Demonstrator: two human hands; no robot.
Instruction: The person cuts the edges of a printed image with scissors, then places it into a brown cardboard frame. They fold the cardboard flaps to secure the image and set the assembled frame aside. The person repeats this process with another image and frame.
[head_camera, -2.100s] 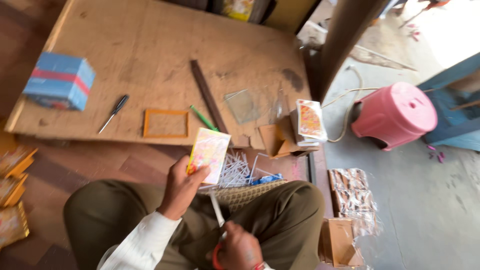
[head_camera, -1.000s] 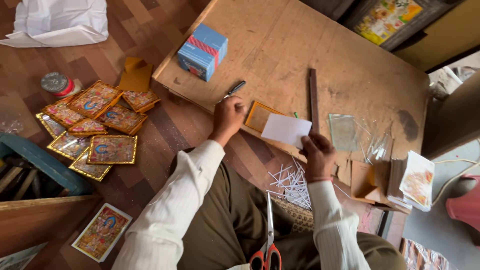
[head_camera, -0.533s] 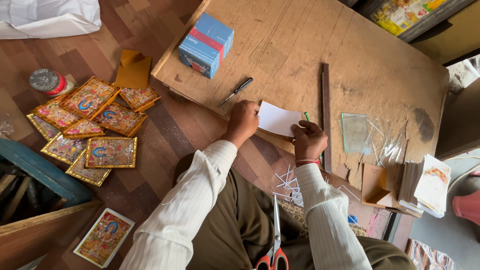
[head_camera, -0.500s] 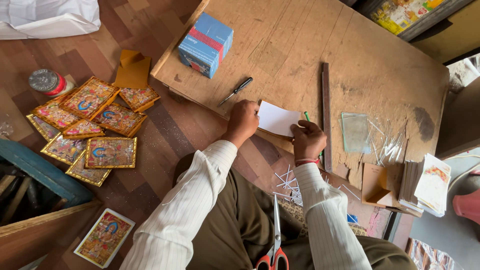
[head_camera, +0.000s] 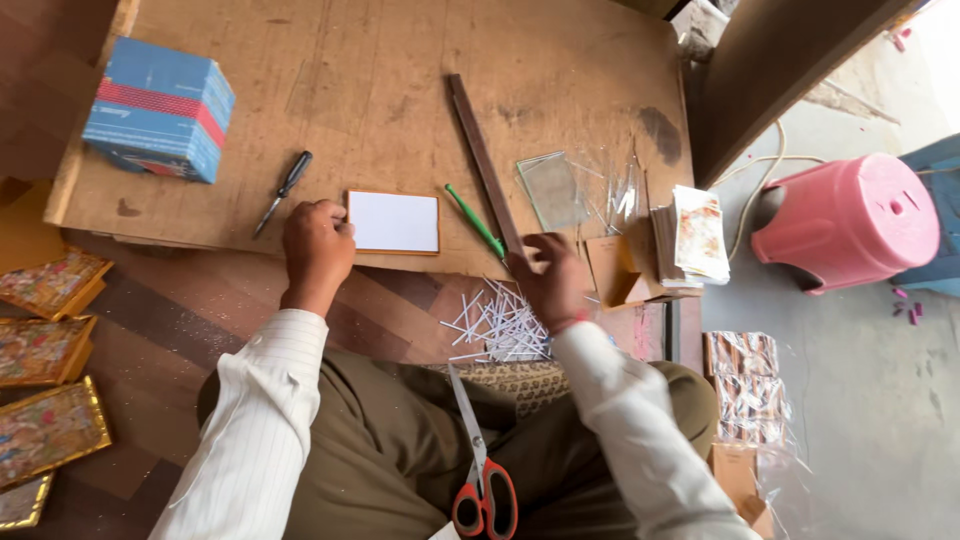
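A white card in a thin orange frame (head_camera: 393, 222) lies flat near the front edge of the wooden board (head_camera: 380, 90). My left hand (head_camera: 317, 246) rests at the frame's left edge, fingers curled against it. Away from the frame, my right hand (head_camera: 553, 282) is at the board's front edge by a brown cardboard piece (head_camera: 607, 270); whether it grips anything I cannot tell. A green pen (head_camera: 475, 221) and a long dark ruler (head_camera: 484, 160) lie between the hands. Red-handled scissors (head_camera: 478, 468) rest on my lap.
A blue box (head_camera: 160, 108) and a black-handled tool (head_camera: 284, 191) sit on the board's left. Glass pane (head_camera: 550, 190), picture stack (head_camera: 698, 236) and white paper strips (head_camera: 500, 325) lie right. Framed pictures (head_camera: 45, 350) cover the floor left; a pink stool (head_camera: 845, 220) stands right.
The white card now lies flat in the frame on the board. My right hand has left it and moved right to the board's edge. The view has swung right.
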